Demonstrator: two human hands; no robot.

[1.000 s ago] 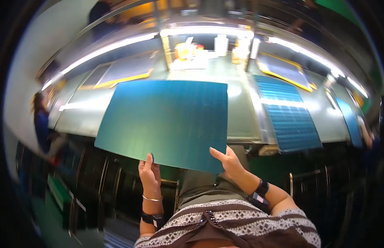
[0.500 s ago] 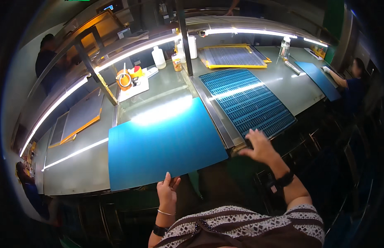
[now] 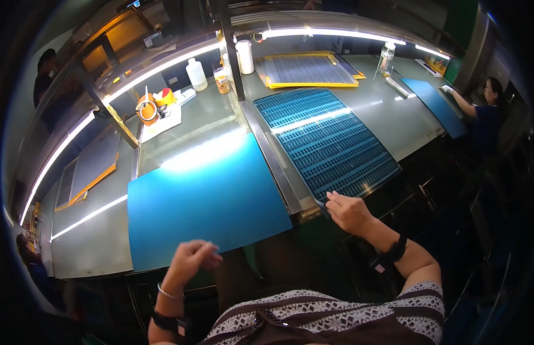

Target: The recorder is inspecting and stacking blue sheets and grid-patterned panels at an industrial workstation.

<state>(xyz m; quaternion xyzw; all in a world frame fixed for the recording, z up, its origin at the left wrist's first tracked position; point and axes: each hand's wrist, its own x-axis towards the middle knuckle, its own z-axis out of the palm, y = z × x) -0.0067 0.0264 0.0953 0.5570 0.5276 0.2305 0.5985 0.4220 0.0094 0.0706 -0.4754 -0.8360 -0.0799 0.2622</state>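
Note:
A plain blue sheet [image 3: 203, 207] lies on the bench in front of me, its near edge reaching the bench front. By that edge is my left hand [image 3: 192, 259], fingers curled and smeared by motion; whether it touches the sheet is unclear. To the right lies a second blue sheet with rows of dark printed pattern [image 3: 330, 138]. My right hand [image 3: 350, 214] is closed at its near left corner, fingertips on top and the thumb at the edge.
A metal strip [image 3: 273, 161] runs between the two bench sections. Yellow-framed screens [image 3: 307, 69], bottles [image 3: 196, 75] and orange tape rolls [image 3: 147, 110] stand farther back. At right, a co-worker [image 3: 485, 112] handles another blue sheet [image 3: 431, 103]. Lit tubes hang above.
My left hand has moved left from the plain sheet's near edge. My right hand has come from open fingers to a pinch at the patterned sheet's corner. The view has shifted slightly.

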